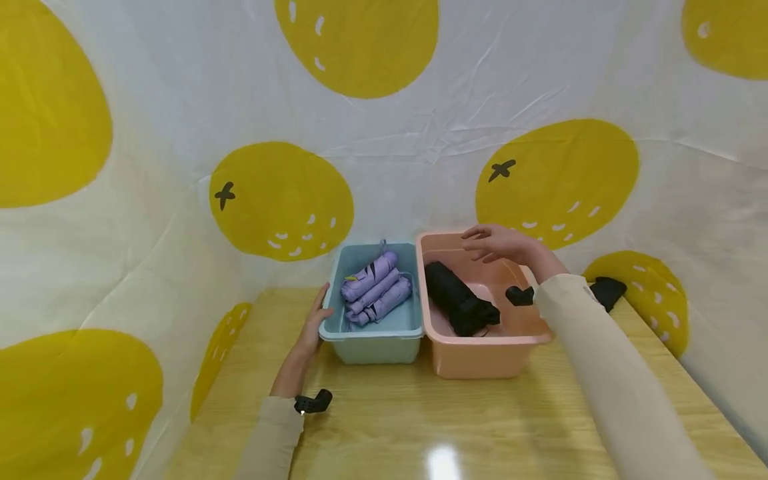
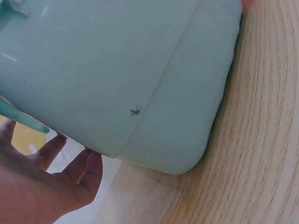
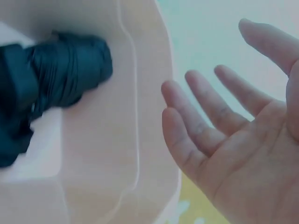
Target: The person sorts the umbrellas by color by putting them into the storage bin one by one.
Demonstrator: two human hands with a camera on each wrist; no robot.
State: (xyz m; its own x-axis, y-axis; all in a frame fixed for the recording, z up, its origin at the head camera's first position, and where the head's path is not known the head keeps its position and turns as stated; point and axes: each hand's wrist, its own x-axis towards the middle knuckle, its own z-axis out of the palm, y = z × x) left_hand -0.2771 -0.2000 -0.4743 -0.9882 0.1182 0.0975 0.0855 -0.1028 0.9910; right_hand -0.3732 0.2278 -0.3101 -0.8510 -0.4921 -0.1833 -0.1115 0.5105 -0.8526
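Three purple folded umbrellas lie in a light blue plastic bin. My left hand holds this bin's left side, thumb over the rim; the left wrist view has its fingertips against the outer wall. To the right, a pink bin contains a black rolled bundle, which looks like folded umbrellas. Above the pink bin's far right part is my right hand, empty, fingers spread and loosely bent. In the right wrist view the palm faces the camera, beside the bin's rim.
Both bins stand side by side on a wooden table. A white cloth with yellow fruit shapes hangs behind them and at the sides. Past my right forearm, a black fabric item lies near the table's right edge.
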